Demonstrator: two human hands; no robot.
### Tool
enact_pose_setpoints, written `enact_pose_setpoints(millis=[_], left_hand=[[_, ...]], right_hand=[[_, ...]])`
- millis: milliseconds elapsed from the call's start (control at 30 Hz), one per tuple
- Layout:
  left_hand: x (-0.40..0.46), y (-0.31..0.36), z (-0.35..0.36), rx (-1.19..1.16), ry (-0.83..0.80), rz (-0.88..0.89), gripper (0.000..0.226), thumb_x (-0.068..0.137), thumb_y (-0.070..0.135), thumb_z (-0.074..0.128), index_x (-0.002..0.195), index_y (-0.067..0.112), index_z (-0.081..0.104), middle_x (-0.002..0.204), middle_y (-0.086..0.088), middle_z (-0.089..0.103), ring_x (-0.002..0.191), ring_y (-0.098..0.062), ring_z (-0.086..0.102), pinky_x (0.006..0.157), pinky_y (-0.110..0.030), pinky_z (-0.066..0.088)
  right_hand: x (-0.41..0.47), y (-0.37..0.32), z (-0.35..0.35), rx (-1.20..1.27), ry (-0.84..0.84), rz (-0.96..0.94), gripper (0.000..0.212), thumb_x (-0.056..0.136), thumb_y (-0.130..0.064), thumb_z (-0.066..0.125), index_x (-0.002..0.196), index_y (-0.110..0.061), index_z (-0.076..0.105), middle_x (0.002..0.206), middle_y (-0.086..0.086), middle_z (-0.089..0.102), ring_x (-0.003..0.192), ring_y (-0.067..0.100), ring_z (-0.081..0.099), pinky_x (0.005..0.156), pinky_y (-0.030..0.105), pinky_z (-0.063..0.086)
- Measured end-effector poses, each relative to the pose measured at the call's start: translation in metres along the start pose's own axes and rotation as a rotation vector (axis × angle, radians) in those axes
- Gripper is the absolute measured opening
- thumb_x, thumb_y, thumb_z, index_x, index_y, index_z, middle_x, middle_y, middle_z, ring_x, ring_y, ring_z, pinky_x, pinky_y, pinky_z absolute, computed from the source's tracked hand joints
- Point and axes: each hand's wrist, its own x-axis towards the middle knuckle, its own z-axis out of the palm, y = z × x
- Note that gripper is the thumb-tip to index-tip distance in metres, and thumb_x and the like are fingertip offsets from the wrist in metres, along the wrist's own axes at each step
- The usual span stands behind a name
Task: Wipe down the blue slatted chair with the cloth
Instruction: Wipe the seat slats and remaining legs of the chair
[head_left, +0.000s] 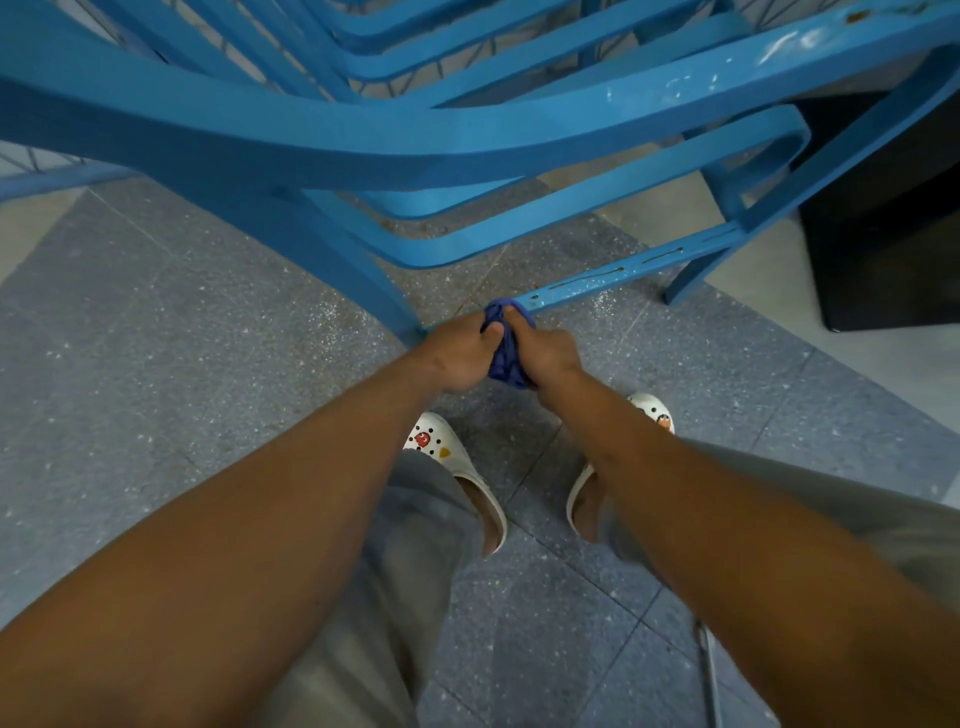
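Blue cloth (506, 343) is bunched in both fists, left hand (460, 358) and right hand (545, 356), against the chair's low rail (623, 273). I'd drag it slowly along those white specks, pressing firmly.

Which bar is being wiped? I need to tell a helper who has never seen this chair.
Start at the big blue slatted chair that fills the top of the view, then drop to its lowest rail, just above the grey speckled floor. Both hands, left hand and right hand, grip a dark blue cloth at its near end. Unlike the curved slats above, it is straight, slotted and white-flecked.
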Motion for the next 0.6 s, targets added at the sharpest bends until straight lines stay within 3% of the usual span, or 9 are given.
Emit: enact_pose_setpoints(millis=[100,167,233,300,367,467,600], left_hand=[[0.002,0.015,0.004,-0.057,0.038,0.006,0.041,0.109,0.033,0.036,0.14,0.014,0.054,0.127,-0.015,0.065,0.109,-0.032,0.062,0.089,-0.034,0.048],[0.007,0.022,0.006,-0.161,0.077,-0.015,0.04,0.109,0.035,0.034,0.134,0.014,0.058,0.122,-0.016,0.067,0.102,-0.033,0.066,0.084,-0.036,0.055],[0.011,0.027,0.009,-0.335,0.108,-0.082,0.044,0.109,0.042,0.032,0.125,0.014,0.062,0.113,-0.014,0.068,0.093,-0.031,0.069,0.078,-0.042,0.062],[0.014,0.028,0.012,-0.362,0.133,-0.108,0.043,0.107,0.043,0.037,0.125,0.014,0.063,0.115,-0.013,0.068,0.095,-0.028,0.067,0.083,-0.043,0.06],[0.015,0.028,0.015,-0.372,0.171,-0.119,0.038,0.105,0.041,0.046,0.126,0.015,0.063,0.119,-0.011,0.069,0.101,-0.028,0.065,0.092,-0.041,0.055],[0.017,0.027,0.015,-0.382,0.228,-0.079,0.035,0.102,0.036,0.054,0.127,0.013,0.064,0.12,-0.012,0.069,0.107,-0.03,0.065,0.096,-0.043,0.052],[0.021,0.018,0.006,-0.132,0.287,-0.004,0.022,0.099,0.025,0.057,0.115,0.013,0.067,0.109,-0.011,0.07,0.098,-0.029,0.064,0.078,-0.031,0.045]], right_hand=[[-0.01,-0.013,-0.011,0.233,-0.177,0.119,0.039,0.1,-0.041,0.063,0.118,-0.007,0.062,0.107,0.013,0.069,0.087,0.025,0.068,0.087,0.043,0.059],[-0.01,-0.019,-0.019,0.256,-0.235,0.146,0.043,0.103,-0.038,0.059,0.129,-0.003,0.061,0.116,0.014,0.071,0.097,0.028,0.07,0.089,0.046,0.059],[-0.01,-0.025,-0.032,0.249,-0.263,0.162,0.039,0.104,-0.036,0.053,0.127,-0.006,0.064,0.111,0.014,0.073,0.095,0.03,0.072,0.077,0.042,0.063],[-0.017,-0.032,-0.045,0.228,-0.339,0.182,0.033,0.103,-0.031,0.043,0.109,-0.01,0.068,0.096,0.013,0.073,0.08,0.029,0.071,0.061,0.034,0.06],[-0.017,-0.034,-0.055,0.159,-0.405,0.156,0.035,0.101,-0.03,0.036,0.102,-0.013,0.066,0.094,0.011,0.072,0.082,0.03,0.07,0.071,0.035,0.058],[-0.019,-0.036,-0.066,0.09,-0.492,0.116,0.033,0.097,-0.03,0.036,0.111,-0.015,0.062,0.108,0.011,0.068,0.098,0.033,0.062,0.092,0.044,0.048],[-0.021,-0.03,-0.081,-0.128,-0.492,0.022,0.021,0.097,-0.024,0.052,0.112,-0.024,0.066,0.122,0.003,0.071,0.102,0.027,0.07,0.094,0.044,0.054]])
